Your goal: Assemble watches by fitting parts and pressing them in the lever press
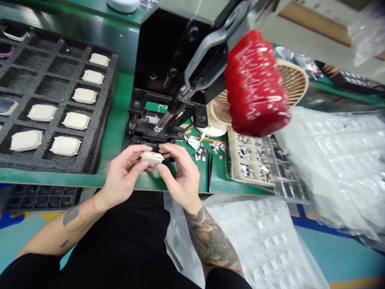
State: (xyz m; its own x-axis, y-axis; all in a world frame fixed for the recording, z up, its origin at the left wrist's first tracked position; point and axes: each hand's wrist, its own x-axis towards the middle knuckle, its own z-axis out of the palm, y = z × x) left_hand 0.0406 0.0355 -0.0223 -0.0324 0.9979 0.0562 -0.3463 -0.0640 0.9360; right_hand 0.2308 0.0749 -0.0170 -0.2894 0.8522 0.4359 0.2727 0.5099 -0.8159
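Note:
A cream-coloured smartwatch case (152,158) is held between both hands, over the bench's front edge. My left hand (124,170) pinches its left end with thumb and fingers. On the other end, the thumb and fingers of my right hand (182,172) are closed as well. A dark line runs along the side of the case. Directly behind the hands stands a black hand press (171,60) with a large red grip (257,88) on its lever. Fingertips hide part of the case and the front of the press base.
At left lies a grey foam tray (99,132) with several cream watch cases (65,145). Black tweezers (209,172), small loose parts (201,154), a compartment box (249,176) and a fan (296,84) are to the right. Clear plastic trays (339,160) overhang that side.

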